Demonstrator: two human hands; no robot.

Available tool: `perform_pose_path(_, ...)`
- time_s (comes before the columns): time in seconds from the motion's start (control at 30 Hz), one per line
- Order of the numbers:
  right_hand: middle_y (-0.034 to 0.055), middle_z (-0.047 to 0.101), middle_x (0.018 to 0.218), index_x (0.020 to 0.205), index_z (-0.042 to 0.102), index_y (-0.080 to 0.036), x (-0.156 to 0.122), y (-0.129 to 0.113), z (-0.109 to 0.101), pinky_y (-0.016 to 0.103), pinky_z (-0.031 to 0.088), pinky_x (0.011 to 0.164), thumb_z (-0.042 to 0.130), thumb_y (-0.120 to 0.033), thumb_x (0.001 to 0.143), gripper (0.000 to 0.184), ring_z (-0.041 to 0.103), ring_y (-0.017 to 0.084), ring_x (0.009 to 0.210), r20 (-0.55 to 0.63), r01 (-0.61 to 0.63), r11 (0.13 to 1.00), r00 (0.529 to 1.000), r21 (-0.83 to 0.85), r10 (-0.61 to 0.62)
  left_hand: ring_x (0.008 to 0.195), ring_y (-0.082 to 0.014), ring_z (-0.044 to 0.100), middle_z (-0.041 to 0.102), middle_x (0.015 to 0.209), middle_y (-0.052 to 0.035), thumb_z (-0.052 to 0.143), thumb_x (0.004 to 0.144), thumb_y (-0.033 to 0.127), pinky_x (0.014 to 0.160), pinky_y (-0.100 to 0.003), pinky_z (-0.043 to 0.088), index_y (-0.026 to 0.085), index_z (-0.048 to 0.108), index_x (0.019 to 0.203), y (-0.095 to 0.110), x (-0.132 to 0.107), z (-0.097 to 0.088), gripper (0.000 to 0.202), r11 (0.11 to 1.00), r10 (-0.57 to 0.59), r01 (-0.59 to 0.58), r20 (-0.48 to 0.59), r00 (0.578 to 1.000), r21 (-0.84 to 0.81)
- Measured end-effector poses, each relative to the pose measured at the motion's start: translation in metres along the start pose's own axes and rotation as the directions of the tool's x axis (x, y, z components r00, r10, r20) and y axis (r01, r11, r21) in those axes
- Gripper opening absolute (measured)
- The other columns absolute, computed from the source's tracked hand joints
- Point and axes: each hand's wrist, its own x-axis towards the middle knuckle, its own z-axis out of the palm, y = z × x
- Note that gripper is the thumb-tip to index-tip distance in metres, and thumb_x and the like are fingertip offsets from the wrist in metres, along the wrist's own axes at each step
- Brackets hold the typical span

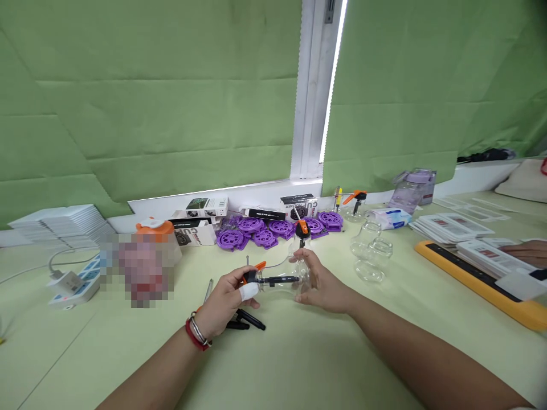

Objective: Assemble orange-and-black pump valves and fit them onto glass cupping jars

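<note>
In the head view, taking the clear bottle [277, 267] as the dial's centre, it lies on its side between the two hands, seemingly above the table [299, 364]. Its lidded neck points to nine o'clock, its broad base to three. The left hand [228, 299] is closed about the black lid [251, 277] with its orange lever [260, 266]; the right hand [320, 285] curls around the base. A black tube [284, 279] runs lengthwise inside.

The bottle should be light and stiff; if the walls are glass, they are smooth, slippery and apt to crack when knocked. The lid likely gives the surest grip; the base wants a broad, gentle cupping, and squeezing the lever is best avoided.

Loose black tubes [255, 320] lie at seven o'clock, a lidded bottle [302, 229] stands at one, purple wheels [265, 238] sit around twelve, and clear jars [370, 270] near three.
</note>
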Motion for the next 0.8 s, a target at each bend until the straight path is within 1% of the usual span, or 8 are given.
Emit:
perform_pose_path(0.07, 0.0117, 0.032, 0.137, 0.126, 0.027, -0.032, -0.001, 0.004, 0.001, 0.033, 0.053, 0.073, 0.068, -0.022, 0.071, 0.07, 0.059, 0.016, 0.091, -0.045, 0.127, 0.964, 0.989, -0.236, -0.141, 0.066, -0.0102, 0.058, 0.061, 0.102, -0.0039, 0.071, 0.069, 0.035, 0.067, -0.031, 0.055, 0.022, 0.061, 0.114, -0.001, 0.0, -0.002, 0.048, 1.0, -0.024, 0.024, 0.017, 1.0, -0.019)
perform_pose_path(0.17, 0.0165, 0.031, 0.139, 0.122, 0.027, -0.027, 0.0, 0.012, 0.0, 0.038, 0.051, 0.078, 0.063, -0.018, 0.075, 0.059, 0.056, 0.022, 0.102, -0.007, 0.345, 0.755, 0.908, -0.558, -0.42, 0.062, -0.009, 0.056, 0.061, 0.097, -0.004, 0.071, 0.071, 0.033, 0.066, -0.03, 0.054, 0.02, 0.06, 0.115, -0.002, 0.001, -0.003, 0.047, 0.997, -0.039, 0.041, 0.033, 0.999, -0.059)
perform_pose_path(0.3, 0.0157, 0.036, 0.137, 0.113, 0.028, -0.028, 0.003, 0.02, -0.003, 0.038, 0.049, 0.078, 0.053, -0.014, 0.082, 0.042, 0.052, 0.022, 0.109, 0.114, 0.5, 0.446, 0.75, -0.742, -0.652, 0.057, -0.0067, 0.051, 0.062, 0.093, -0.0042, 0.069, 0.074, 0.031, 0.064, -0.031, 0.056, 0.019, 0.061, 0.112, -0.002, 0.001, -0.005, 0.041, 0.986, -0.041, 0.049, 0.049, 0.998, -0.16)
perform_pose_path(0.37, 0.0148, 0.038, 0.136, 0.111, 0.028, -0.029, 0.003, 0.019, -0.005, 0.036, 0.049, 0.076, 0.052, -0.015, 0.083, 0.039, 0.053, 0.021, 0.107, 0.137, 0.501, 0.38, 0.724, -0.777, -0.676, 0.059, -0.0075, 0.053, 0.062, 0.096, -0.005, 0.069, 0.073, 0.031, 0.064, -0.031, 0.056, 0.019, 0.061, 0.112, -0.001, 0.0, -0.006, 0.041, 0.984, -0.037, 0.047, 0.065, 0.997, -0.171)
perform_pose_path(0.43, 0.0152, 0.04, 0.135, 0.112, 0.029, -0.028, 0.001, 0.015, -0.005, 0.035, 0.049, 0.074, 0.054, -0.018, 0.083, 0.04, 0.054, 0.021, 0.105, 0.152, 0.497, 0.365, 0.729, -0.787, -0.667, 0.062, -0.0092, 0.056, 0.062, 0.101, -0.0064, 0.07, 0.072, 0.031, 0.064, -0.032, 0.056, 0.018, 0.061, 0.112, 0.001, -0.001, -0.006, 0.043, 0.987, -0.036, 0.047, 0.074, 0.997, -0.151)
perform_pose_path(0.67, 0.0182, 0.044, 0.127, 0.12, 0.03, -0.023, -0.001, 0.009, -0.005, 0.033, 0.049, 0.07, 0.064, -0.036, 0.074, 0.058, 0.053, 0.026, 0.11, 0.155, 0.476, 0.42, 0.783, -0.772, -0.603, 0.061, -0.0096, 0.059, 0.06, 0.108, -0.0067, 0.07, 0.072, 0.035, 0.066, -0.032, 0.056, 0.018, 0.06, 0.114, 0.012, -0.005, -0.003, 0.047, 0.999, -0.049, 0.048, 0.071, 0.996, 0.023)
perform_pose_path(0.73, 0.0167, 0.046, 0.122, 0.122, 0.03, -0.022, -0.002, 0.007, -0.004, 0.033, 0.048, 0.071, 0.068, -0.041, 0.068, 0.069, 0.054, 0.027, 0.106, 0.145, 0.474, 0.485, 0.808, -0.735, -0.57, 0.063, -0.0103, 0.058, 0.059, 0.11, -0.0065, 0.069, 0.072, 0.035, 0.066, -0.032, 0.056, 0.018, 0.061, 0.114, 0.014, -0.006, -0.002, 0.046, 0.997, -0.032, 0.026, 0.077, 0.996, 0.075)
perform_pose_path(0.8, 0.0127, 0.05, 0.114, 0.121, 0.032, -0.022, -0.003, 0.004, -0.003, 0.032, 0.048, 0.069, 0.072, -0.044, 0.062, 0.075, 0.057, 0.023, 0.092, 0.094, 0.412, 0.613, 0.871, -0.674, -0.483, 0.068, -0.0115, 0.057, 0.059, 0.109, -0.0062, 0.07, 0.071, 0.034, 0.066, -0.032, 0.057, 0.018, 0.062, 0.113, 0.015, -0.007, -0.002, 0.046, 0.994, -0.008, -0.001, 0.085, 0.996, 0.109)
